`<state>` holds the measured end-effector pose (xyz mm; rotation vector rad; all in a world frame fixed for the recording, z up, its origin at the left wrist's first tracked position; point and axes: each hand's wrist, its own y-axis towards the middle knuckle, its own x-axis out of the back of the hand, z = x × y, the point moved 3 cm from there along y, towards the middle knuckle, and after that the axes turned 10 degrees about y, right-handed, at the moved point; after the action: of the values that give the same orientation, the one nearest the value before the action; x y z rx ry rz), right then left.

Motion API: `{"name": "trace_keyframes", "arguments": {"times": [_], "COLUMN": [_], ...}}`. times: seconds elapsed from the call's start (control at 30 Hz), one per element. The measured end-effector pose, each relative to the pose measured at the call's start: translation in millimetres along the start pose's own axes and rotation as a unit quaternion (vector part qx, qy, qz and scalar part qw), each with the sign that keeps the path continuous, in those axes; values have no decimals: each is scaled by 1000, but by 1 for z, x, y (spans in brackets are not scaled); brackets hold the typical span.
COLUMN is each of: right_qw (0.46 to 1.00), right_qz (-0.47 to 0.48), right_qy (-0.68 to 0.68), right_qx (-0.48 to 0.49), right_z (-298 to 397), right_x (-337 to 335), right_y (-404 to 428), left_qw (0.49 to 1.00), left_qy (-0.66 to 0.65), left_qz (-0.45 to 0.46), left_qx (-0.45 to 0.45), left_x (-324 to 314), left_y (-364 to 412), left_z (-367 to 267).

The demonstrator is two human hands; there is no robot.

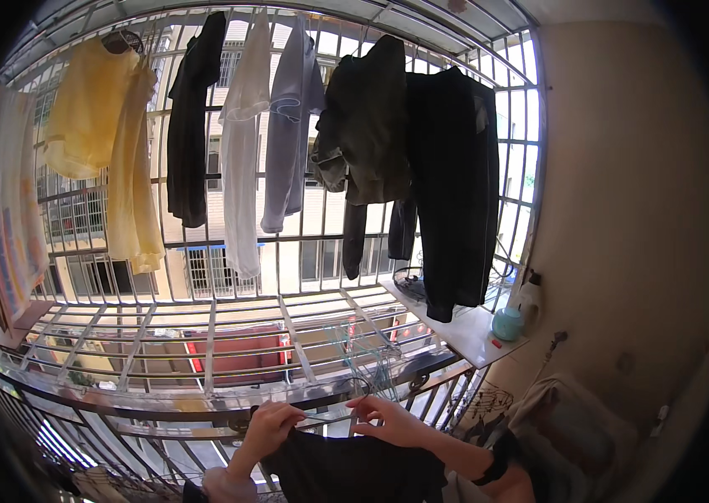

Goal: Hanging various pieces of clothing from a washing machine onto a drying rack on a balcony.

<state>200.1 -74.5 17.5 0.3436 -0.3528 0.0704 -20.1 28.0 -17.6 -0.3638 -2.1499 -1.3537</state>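
Observation:
A black garment (354,468) hangs in front of me at the balcony railing, its lower part cut off by the picture's edge. My left hand (274,426) pinches its upper left corner, beside one end of a thin clothes hanger (328,417). On the other side, my right hand (381,420) has thumb and fingers on the hanger, just above the garment's top edge. A dark curved hook shows above the right fingers. How far the hanger sits inside the cloth is hidden.
Yellow clothes (87,107), a white garment (244,188), a grey shirt (288,138) and black trousers (455,188) hang overhead before the window bars. Several loose wire hangers (370,358) lie beyond the railing (159,412). A turquoise container (508,323) stands on the corner shelf (474,336).

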Motion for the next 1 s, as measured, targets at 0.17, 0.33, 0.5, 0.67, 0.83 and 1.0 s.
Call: {"name": "trace_keyframes", "arguments": {"times": [0.17,0.33,0.5,0.67,0.83,1.0], "right_qw": [968,985,983,996,998,992], "right_qz": [145,70,-23,88,51,58], "right_qy": [-114,-101,-149,1,-16,116], "right_qx": [-169,-120,-102,16,-43,-3], "right_z": [-41,-17,-18,10,-9,15], "right_x": [47,53,85,71,42,19], "right_y": [-51,-64,-59,-35,-24,-7], "left_qw": [993,984,989,988,984,977], "left_qy": [106,159,71,104,123,140], "left_qz": [-48,-67,-102,-93,-117,-156], "left_qx": [-21,-40,80,63,45,35], "left_x": [40,70,84,79,109,144], "left_y": [18,25,10,6,14,18], "left_z": [0,6,37,22,8,19]}}
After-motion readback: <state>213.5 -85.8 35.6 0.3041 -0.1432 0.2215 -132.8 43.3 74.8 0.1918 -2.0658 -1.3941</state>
